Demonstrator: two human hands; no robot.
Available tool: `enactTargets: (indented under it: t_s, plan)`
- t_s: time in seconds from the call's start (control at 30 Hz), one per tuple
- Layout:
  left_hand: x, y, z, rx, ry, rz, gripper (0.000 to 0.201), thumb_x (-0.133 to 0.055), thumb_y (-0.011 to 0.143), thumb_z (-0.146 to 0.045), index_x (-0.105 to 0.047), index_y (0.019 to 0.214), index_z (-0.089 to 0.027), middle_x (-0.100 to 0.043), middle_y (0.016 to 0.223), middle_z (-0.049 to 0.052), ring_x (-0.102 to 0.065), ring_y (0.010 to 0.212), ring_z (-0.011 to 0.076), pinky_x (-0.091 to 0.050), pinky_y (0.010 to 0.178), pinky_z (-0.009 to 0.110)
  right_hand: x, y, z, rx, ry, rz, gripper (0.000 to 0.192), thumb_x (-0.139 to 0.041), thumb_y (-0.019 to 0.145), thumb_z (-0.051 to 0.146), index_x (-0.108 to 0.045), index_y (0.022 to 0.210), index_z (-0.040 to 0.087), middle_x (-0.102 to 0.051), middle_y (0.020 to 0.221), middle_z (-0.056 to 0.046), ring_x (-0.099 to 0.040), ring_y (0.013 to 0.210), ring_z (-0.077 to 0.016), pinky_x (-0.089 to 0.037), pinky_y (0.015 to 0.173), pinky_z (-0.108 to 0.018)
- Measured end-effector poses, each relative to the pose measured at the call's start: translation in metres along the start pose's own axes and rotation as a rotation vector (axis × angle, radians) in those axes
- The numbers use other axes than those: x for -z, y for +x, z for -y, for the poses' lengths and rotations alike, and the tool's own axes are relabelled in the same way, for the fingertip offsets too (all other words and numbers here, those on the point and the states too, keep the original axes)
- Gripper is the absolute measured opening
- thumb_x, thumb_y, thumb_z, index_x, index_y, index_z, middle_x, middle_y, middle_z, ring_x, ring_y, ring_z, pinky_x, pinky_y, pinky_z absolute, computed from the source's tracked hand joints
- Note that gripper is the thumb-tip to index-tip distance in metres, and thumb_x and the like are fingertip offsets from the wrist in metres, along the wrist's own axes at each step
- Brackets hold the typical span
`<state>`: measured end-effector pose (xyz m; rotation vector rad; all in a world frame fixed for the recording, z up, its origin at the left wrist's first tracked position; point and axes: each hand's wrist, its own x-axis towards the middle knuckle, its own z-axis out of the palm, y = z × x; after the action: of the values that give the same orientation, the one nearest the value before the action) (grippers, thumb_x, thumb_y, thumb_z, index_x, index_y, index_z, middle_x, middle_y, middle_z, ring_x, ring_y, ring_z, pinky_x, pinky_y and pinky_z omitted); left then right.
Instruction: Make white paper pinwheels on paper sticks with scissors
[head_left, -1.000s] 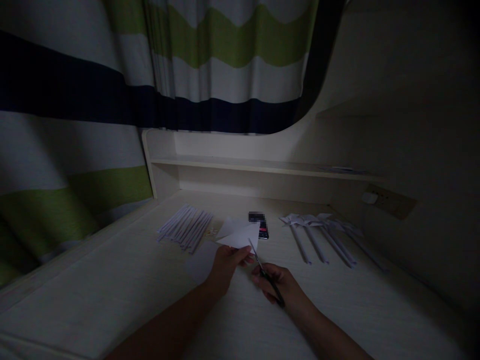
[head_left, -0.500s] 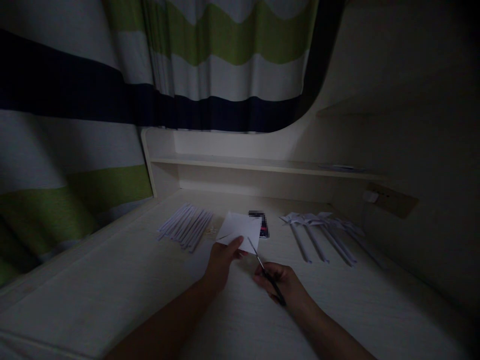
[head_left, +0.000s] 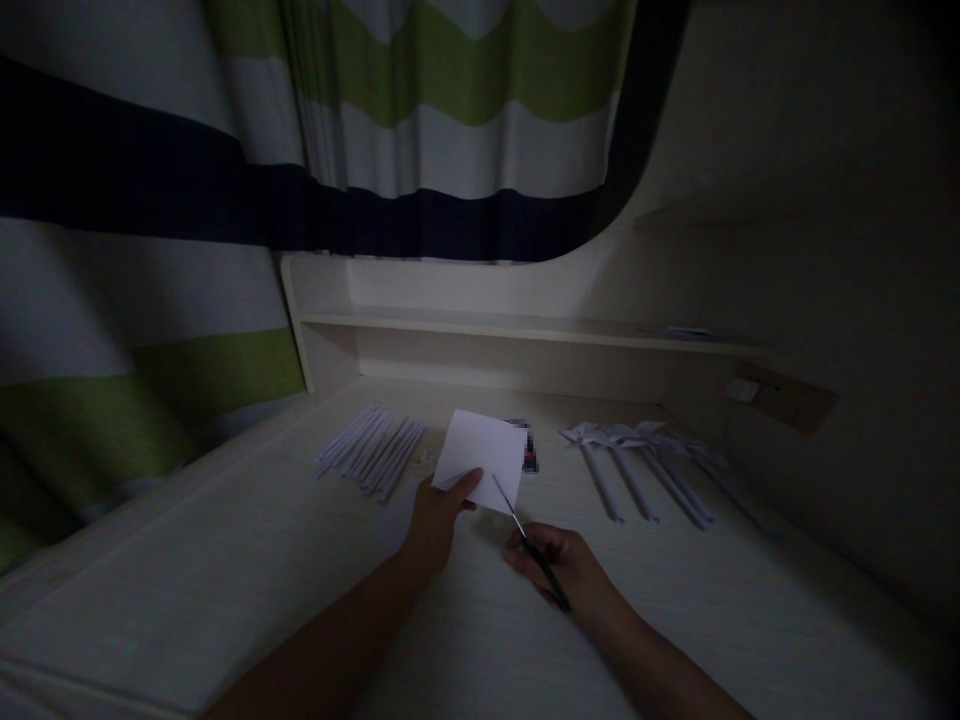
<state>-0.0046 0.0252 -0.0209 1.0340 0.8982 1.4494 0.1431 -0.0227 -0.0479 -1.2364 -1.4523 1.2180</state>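
Note:
A square sheet of white paper [head_left: 482, 450] is pinched by its near edge in my left hand [head_left: 437, 515], thumb on top and fingers underneath. My right hand [head_left: 559, 562] grips the dark handles of a pair of scissors [head_left: 541, 570]. Their thin metal blades point away and to the left, across the paper's near right part. Whether the blades are parted is too small to tell. The paper is held above the desk and partly covers a dark, blurred-out object [head_left: 530, 452] behind it.
Several rolled paper sticks [head_left: 375, 455] lie at the left, with small pale bits [head_left: 426, 459] beside them. To the right are several paper pinwheels [head_left: 619, 440] on sticks. A long shelf [head_left: 480, 325] runs along the back, and a socket panel [head_left: 787, 398] is on the right wall.
The paper has turned and tilted slightly in my left hand, and the cut lines visible on it earlier no longer show. My right hand with the scissors has barely moved.

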Motion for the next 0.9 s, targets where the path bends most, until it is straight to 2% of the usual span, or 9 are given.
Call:
enactTargets:
  t_s: [0.17, 0.37, 0.63, 0.9]
  plan:
    - [0.0003, -0.0003, 0.0013, -0.014, -0.033, 0.014, 0.03, -0.068, 0.057, -0.03, -0.062, 0.077, -0.01, -0.063, 0.075, 0.008, -0.057, 0.064, 0.0157, -0.042, 0.05, 0.023, -0.0011, -0.0006, 0.0007, 0.004, -0.004, -0.021, 0.03, -0.066, 0.056, 0.044, -0.053, 0.059, 0.017, -0.034, 0.034, 0.009, -0.026, 0.028, -0.0035, -0.016, 0.029, -0.018]
    - [-0.0006, -0.0004, 0.0011, 0.001, -0.01, 0.002, 0.029, -0.068, 0.057, -0.029, -0.062, 0.077, -0.01, -0.063, 0.075, 0.008, -0.057, 0.062, 0.0148, -0.043, 0.048, 0.022, -0.0027, -0.0013, 0.0008, -0.019, 0.013, -0.065, 0.032, -0.065, 0.055, 0.044, -0.055, 0.065, 0.016, -0.035, 0.035, 0.009, -0.026, 0.028, -0.0027, -0.016, 0.028, -0.016]
    - [-0.0004, -0.0002, 0.0024, -0.007, -0.017, -0.001, 0.028, -0.069, 0.055, -0.029, -0.063, 0.076, -0.012, -0.064, 0.074, 0.007, -0.058, 0.063, 0.0161, -0.043, 0.048, 0.023, -0.0017, -0.0013, -0.0026, 0.032, 0.009, -0.067, 0.03, -0.064, 0.057, 0.043, -0.054, 0.059, 0.015, -0.034, 0.035, 0.009, -0.025, 0.03, -0.0023, -0.016, 0.029, -0.016]
    - [0.001, 0.0002, 0.0044, -0.018, 0.007, 0.008, 0.023, -0.068, 0.056, -0.029, -0.063, 0.071, -0.013, -0.064, 0.071, 0.006, -0.057, 0.061, 0.0162, -0.042, 0.047, 0.022, 0.0, -0.0024, 0.0024, -0.025, 0.002, -0.029, 0.031, -0.062, 0.058, 0.045, -0.055, 0.064, 0.015, -0.037, 0.034, 0.009, -0.027, 0.025, -0.003, -0.018, 0.027, -0.017]
